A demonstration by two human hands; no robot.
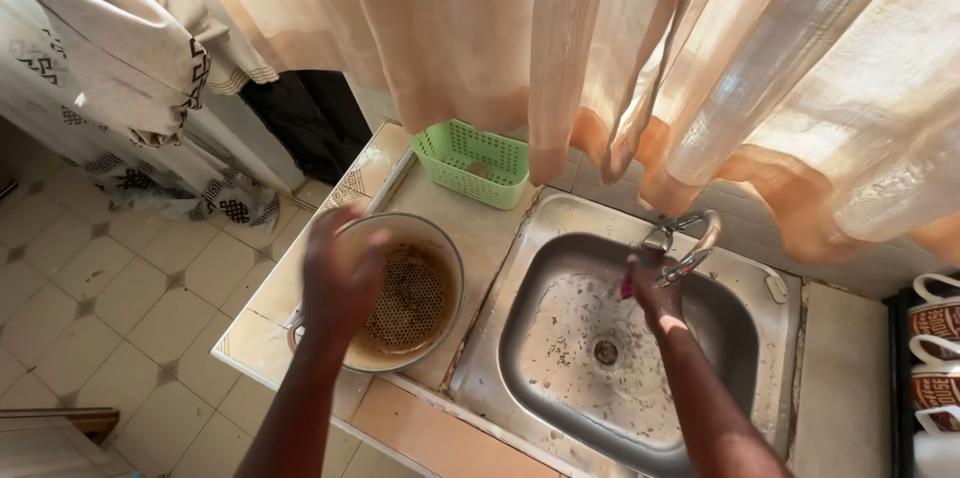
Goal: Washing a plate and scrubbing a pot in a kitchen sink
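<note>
My left hand (341, 278) is blurred and rests on the near rim of a round metal bowl (440, 248) that stands on the tiled counter left of the sink. Inside the bowl sits a brown-stained strainer (412, 303) in murky liquid. My right hand (652, 283) reaches over the steel sink (560, 238), just under the metal tap (690, 238), with a small pink thing (627, 287) pinched in its fingers. Dark specks litter the sink basin around the drain (605, 350).
A green plastic basket (470, 163) stands at the back of the counter. Peach curtains (600, 48) hang down over the sink. Patterned mugs (935, 338) stand at the right edge. Pale floor tiles (110, 288) and hanging patterned cloth lie to the left.
</note>
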